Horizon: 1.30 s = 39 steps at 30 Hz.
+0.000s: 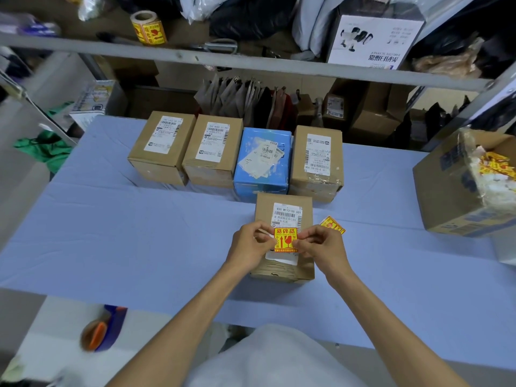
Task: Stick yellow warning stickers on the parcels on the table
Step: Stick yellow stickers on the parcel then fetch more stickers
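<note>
The yellow warning sticker (285,239) was stretched between both hands over the top of the nearest parcel (265,209), a small brown cardboard box standing alone on the blue cloth of the table (111,219). The left hand (251,245) pinched the sticker's left edge between thumb and forefinger, and the right hand (321,247) pinched the right edge the same way, the other fingers curled in. Holding it by two opposite edges probably kept the thin, glossy square flat and square to the box, so that it would go down without a crease. It covered the lower part of the white shipping label (287,215) and left the barcode above it showing. Whether its sticky back was already touching the box could not be told.

A short strip of more stickers (332,224) lay on the cloth just beside the parcel's right side, likely kept there within easy reach. Behind stood a row of four parcels touching side by side: three of taped brown cardboard (162,163) (208,171) (318,180) and one wrapped in shiny blue film (262,185) with crumpled labels. None of the four showed a yellow sticker on its visible faces, so most of the work seemed left to do. A roll of the same stickers (149,27) sat on the shelf above
</note>
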Available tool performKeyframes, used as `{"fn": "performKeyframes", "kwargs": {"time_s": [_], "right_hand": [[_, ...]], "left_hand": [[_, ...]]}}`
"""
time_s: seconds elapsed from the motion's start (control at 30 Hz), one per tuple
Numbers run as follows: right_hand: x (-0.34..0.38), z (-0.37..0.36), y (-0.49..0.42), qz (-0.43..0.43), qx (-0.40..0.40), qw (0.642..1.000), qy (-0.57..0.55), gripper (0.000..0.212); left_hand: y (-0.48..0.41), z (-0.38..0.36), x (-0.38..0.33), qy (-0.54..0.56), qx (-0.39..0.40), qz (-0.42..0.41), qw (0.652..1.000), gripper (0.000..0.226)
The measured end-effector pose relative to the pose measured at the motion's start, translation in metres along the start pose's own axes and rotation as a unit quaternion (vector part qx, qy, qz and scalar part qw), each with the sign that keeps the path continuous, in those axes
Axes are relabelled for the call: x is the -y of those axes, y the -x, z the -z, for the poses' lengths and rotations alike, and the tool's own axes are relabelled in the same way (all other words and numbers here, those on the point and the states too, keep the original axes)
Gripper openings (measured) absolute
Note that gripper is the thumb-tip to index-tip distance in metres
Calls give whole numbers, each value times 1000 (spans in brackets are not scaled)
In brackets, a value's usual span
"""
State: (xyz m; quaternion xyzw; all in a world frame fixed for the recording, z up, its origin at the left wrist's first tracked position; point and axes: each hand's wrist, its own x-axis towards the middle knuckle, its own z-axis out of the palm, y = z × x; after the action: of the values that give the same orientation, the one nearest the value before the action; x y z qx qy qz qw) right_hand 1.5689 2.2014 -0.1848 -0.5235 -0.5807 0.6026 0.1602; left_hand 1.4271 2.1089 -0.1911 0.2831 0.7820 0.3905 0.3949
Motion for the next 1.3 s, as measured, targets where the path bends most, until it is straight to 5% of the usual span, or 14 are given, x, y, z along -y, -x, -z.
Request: {"fn": "performKeyframes", "kwargs": {"time_s": [0.23,1.03,1.3], "right_hand": [[-9,0,4,8,-12,998,58,17],[-22,-9,3,46,-31,988,142,16],[-25,-10,1,57,-30,976,210,33]], "left_hand": [[4,-3,4,-51,-11,-9,999,32],[2,-11,17,-144,-39,-34,988,27],[1,-10,17,-167,-27,-63,983,43]]}}
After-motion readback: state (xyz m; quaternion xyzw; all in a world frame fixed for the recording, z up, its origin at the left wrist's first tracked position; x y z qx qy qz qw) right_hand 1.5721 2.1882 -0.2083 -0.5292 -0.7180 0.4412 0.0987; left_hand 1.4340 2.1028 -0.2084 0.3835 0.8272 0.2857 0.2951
